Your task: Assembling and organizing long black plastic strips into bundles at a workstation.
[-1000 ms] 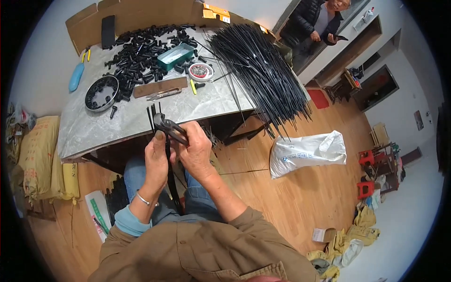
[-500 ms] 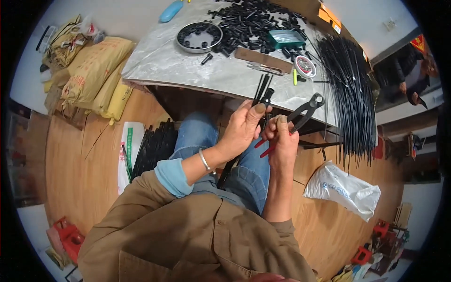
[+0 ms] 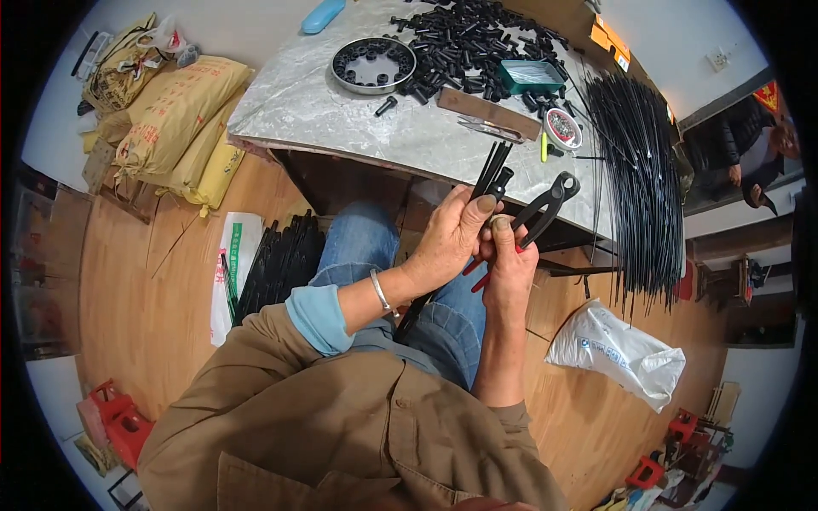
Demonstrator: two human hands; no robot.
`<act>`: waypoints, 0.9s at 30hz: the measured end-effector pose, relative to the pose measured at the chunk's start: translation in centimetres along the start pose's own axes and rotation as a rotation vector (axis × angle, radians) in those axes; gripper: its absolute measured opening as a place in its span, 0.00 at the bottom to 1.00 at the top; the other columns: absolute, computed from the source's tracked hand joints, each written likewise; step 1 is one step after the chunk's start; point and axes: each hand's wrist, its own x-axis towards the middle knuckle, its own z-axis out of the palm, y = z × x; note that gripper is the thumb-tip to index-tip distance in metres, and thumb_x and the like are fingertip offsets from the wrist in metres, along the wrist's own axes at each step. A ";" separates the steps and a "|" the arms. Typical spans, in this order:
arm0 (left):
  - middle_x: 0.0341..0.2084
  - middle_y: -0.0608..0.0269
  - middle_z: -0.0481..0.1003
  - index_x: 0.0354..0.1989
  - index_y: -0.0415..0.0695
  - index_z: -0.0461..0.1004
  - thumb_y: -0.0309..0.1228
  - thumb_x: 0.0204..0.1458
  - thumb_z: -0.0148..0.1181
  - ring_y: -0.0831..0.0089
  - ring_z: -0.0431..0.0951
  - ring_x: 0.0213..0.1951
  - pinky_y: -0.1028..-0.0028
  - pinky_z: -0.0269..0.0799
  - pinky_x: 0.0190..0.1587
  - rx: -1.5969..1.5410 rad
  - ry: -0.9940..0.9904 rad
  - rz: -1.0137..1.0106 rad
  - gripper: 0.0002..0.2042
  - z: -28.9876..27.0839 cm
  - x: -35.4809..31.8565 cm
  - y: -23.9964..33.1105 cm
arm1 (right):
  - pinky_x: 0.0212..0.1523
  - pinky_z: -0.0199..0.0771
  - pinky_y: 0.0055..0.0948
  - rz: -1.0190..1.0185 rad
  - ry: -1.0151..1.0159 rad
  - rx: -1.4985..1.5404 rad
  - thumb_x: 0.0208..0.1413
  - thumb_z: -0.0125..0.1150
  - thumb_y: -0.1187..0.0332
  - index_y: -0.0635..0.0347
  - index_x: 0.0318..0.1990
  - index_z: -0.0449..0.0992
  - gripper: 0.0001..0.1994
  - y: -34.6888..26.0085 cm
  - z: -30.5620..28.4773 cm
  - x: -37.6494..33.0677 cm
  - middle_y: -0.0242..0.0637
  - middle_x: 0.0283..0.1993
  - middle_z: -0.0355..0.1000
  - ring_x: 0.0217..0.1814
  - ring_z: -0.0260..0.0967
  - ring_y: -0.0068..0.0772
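Near the table's front edge, my left hand (image 3: 452, 228) is closed around several thin black rods (image 3: 489, 167), whose tips stick up past the fingers. A black cylindrical piece with a wider end (image 3: 505, 176) stands beside the rods, by my left thumb. My right hand (image 3: 509, 268) touches the left one and is wrapped around end-cutting pincers (image 3: 550, 204) with red handles. Their black jaws point up and to the right, with nothing visible between them. Black lengths run down below my hands between my thighs. My right fingertips are partly hidden.
On the marbled table (image 3: 290, 111) lie a heap of black cylindrical pieces (image 3: 469, 43), a round metal tray (image 3: 375, 88), a green box (image 3: 530, 77) and a brown strip (image 3: 486, 114). Long black rods (image 3: 635, 187) overhang the right edge. A white sack (image 3: 618, 353) lies on the floor.
The view has shifted slightly. My hands have come closer together, and the right hand with the pincers has moved against the left. Both grips are kept.
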 end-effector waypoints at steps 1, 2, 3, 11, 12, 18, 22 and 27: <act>0.21 0.74 0.66 0.40 0.40 0.70 0.51 0.61 0.44 0.90 0.62 0.20 0.87 0.59 0.21 -0.001 0.001 0.000 0.23 0.0 0.0 0.0 | 0.24 0.58 0.18 -0.003 -0.003 0.007 0.61 0.55 0.64 0.61 0.32 0.70 0.10 0.2 -0.1 0.0 0.28 0.25 0.66 0.22 0.57 0.17; 0.22 0.74 0.67 0.40 0.40 0.70 0.51 0.61 0.44 0.89 0.62 0.20 0.87 0.59 0.22 0.001 -0.002 -0.006 0.23 0.0 0.0 0.1 | 0.24 0.58 0.18 -0.005 -0.006 0.013 0.61 0.55 0.64 0.60 0.33 0.70 0.09 0.3 -0.1 0.0 0.28 0.25 0.66 0.22 0.57 0.17; 0.22 0.74 0.67 0.40 0.40 0.70 0.51 0.61 0.44 0.89 0.61 0.20 0.87 0.59 0.22 0.002 -0.006 -0.011 0.22 0.0 0.0 0.1 | 0.24 0.58 0.18 -0.004 -0.007 0.012 0.61 0.55 0.64 0.60 0.33 0.70 0.09 0.3 -0.1 0.0 0.28 0.25 0.66 0.22 0.57 0.17; 0.22 0.75 0.67 0.41 0.41 0.70 0.51 0.61 0.43 0.90 0.62 0.21 0.87 0.59 0.23 0.033 -0.010 -0.025 0.22 0.1 -0.1 0.1 | 0.23 0.57 0.17 -0.015 0.026 -0.001 0.61 0.55 0.64 0.60 0.33 0.71 0.09 0.0 0.2 -0.1 0.27 0.25 0.66 0.21 0.57 0.16; 0.22 0.75 0.67 0.41 0.41 0.70 0.51 0.61 0.43 0.90 0.62 0.21 0.87 0.59 0.23 0.030 -0.013 -0.024 0.22 0.1 -0.1 0.0 | 0.23 0.57 0.17 -0.015 0.026 -0.001 0.61 0.55 0.64 0.60 0.33 0.71 0.09 0.0 0.1 -0.1 0.27 0.25 0.66 0.21 0.57 0.16; 0.24 0.74 0.69 0.41 0.41 0.70 0.51 0.61 0.43 0.89 0.62 0.21 0.86 0.60 0.23 0.033 -0.009 -0.027 0.23 0.1 -0.1 0.0 | 0.22 0.56 0.17 -0.028 0.028 0.015 0.61 0.55 0.64 0.60 0.32 0.70 0.09 0.1 0.1 -0.1 0.28 0.25 0.66 0.21 0.57 0.17; 0.24 0.73 0.70 0.40 0.41 0.70 0.51 0.61 0.43 0.89 0.62 0.21 0.86 0.60 0.23 0.048 -0.006 -0.012 0.23 0.1 -0.1 0.0 | 0.23 0.58 0.17 -0.025 0.027 0.005 0.61 0.55 0.65 0.60 0.31 0.70 0.09 0.1 0.0 0.0 0.28 0.25 0.66 0.22 0.58 0.17; 0.24 0.73 0.70 0.40 0.41 0.71 0.51 0.61 0.43 0.88 0.62 0.21 0.85 0.60 0.22 0.080 -0.002 0.018 0.23 0.0 -0.1 -0.1 | 0.21 0.59 0.18 -0.079 0.032 -0.036 0.61 0.56 0.64 0.61 0.32 0.70 0.10 0.3 0.0 -0.1 0.29 0.24 0.66 0.21 0.59 0.18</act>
